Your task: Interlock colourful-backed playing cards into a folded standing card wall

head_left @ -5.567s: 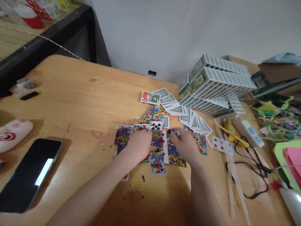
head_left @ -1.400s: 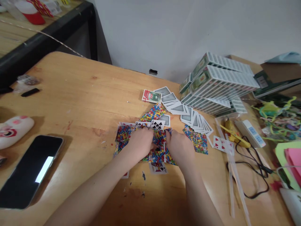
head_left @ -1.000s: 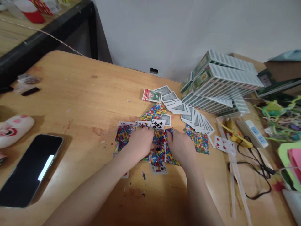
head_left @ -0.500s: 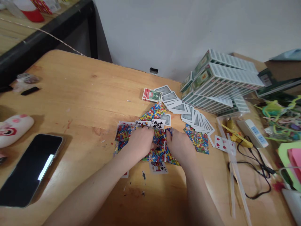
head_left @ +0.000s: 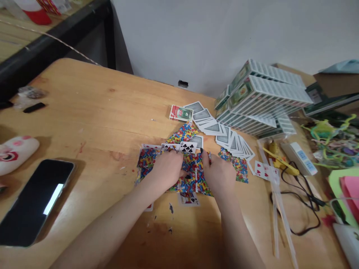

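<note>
A colourful patterned sheet (head_left: 189, 185) lies over playing cards near the middle of the table. My left hand (head_left: 168, 166) presses on it, fingers curled and thumb pointing right; whether it pinches anything is hidden. At the sheet's right part rests my right hand (head_left: 220, 170), its thumb raised along the pattern and its other fingers folded out of sight. Along the back edge a ten of clubs (head_left: 187, 147) shows face up, beside more cards. A jack of spades (head_left: 189, 199) sticks out at the front. Another patterned piece (head_left: 183, 133) lies behind.
Behind are a card box (head_left: 181, 113), face-down cards (head_left: 213, 127) and stacked boxes (head_left: 269, 93). At right lie a glue gun (head_left: 277, 158), a power strip (head_left: 300, 157) and black cable. A phone (head_left: 35, 201) lies at left.
My right hand has shifted slightly right, and its thumb has moved up and more into view, uncovering more of the sheet. My left hand has stayed in place.
</note>
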The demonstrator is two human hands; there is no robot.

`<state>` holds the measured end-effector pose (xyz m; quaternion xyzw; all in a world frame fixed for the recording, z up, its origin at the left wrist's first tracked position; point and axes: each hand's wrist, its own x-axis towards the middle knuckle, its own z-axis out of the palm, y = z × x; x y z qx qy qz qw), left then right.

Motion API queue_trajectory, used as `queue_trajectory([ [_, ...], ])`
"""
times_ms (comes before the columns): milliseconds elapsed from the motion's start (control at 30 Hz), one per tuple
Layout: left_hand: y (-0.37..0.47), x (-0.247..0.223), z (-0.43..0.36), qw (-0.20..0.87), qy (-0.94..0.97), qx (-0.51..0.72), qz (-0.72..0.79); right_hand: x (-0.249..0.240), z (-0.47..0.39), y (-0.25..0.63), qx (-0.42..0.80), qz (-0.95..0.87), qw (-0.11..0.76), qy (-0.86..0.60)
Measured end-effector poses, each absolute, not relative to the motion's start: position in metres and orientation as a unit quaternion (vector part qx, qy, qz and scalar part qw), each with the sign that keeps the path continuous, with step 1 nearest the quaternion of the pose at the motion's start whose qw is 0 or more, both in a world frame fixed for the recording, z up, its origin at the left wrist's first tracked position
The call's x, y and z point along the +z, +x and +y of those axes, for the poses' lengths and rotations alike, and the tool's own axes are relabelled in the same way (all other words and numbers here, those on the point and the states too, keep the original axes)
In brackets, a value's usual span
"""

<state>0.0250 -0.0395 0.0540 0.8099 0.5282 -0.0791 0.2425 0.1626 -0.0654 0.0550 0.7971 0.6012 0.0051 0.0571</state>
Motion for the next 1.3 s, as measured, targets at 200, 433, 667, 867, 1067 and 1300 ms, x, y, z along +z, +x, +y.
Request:
queue_trajectory([
  [200,0.025,0.055,-0.039,0.242,0.812,-0.086,0.525,0.051,-0.062,0.166,0.012,0.599,0.07,0.797],
  [433,0.024,0.053,-0.039,0.234,0.82,-0.085,0.515,0.05,-0.064,0.174,-0.018,0.574,0.066,0.816],
  [667,0.024,0.051,-0.039,0.234,0.821,-0.091,0.513,0.048,-0.079,0.18,-0.121,0.595,0.077,0.791],
  [867,0.025,0.051,-0.041,0.222,0.823,-0.073,0.518,0.041,-0.079,0.18,-0.103,0.602,0.085,0.787],
  [1067,0.025,0.051,-0.04,0.226,0.824,-0.08,0.513,0.041,-0.088,0.177,-0.106,0.613,0.036,0.782],
  [1300,0.026,0.053,-0.039,0.226,0.827,-0.086,0.507,0.045,-0.085,0.167,-0.138,0.603,0.041,0.784],
])
